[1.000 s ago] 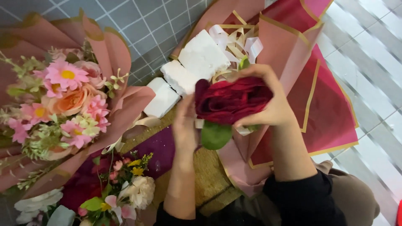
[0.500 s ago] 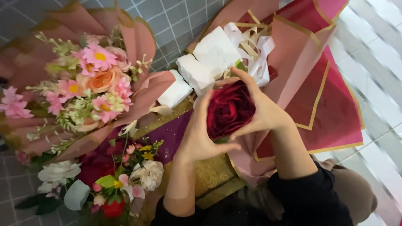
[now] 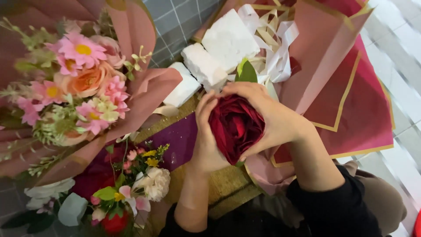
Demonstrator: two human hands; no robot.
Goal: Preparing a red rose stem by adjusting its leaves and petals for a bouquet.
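A dark red rose (image 3: 236,127) sits cupped between both hands at the centre of the view. My left hand (image 3: 206,136) presses along its left side with fingers curled over the petals. My right hand (image 3: 272,118) wraps the top and right side. A green leaf (image 3: 246,72) pokes up just behind my right fingers. Under the hands lie dusty pink and dark red wrapping sheets with gold edges (image 3: 337,101).
A pink-wrapped bouquet of pink daisies and a peach rose (image 3: 83,83) lies at the left. A smaller bunch of mixed flowers (image 3: 131,188) rests at the lower left. White foam blocks (image 3: 215,57) and cream ribbon (image 3: 276,44) lie behind the rose. The floor is grey tile.
The view has come closer to the rose. My hands have closed more tightly around it, and the leaf below it has gone out of sight.
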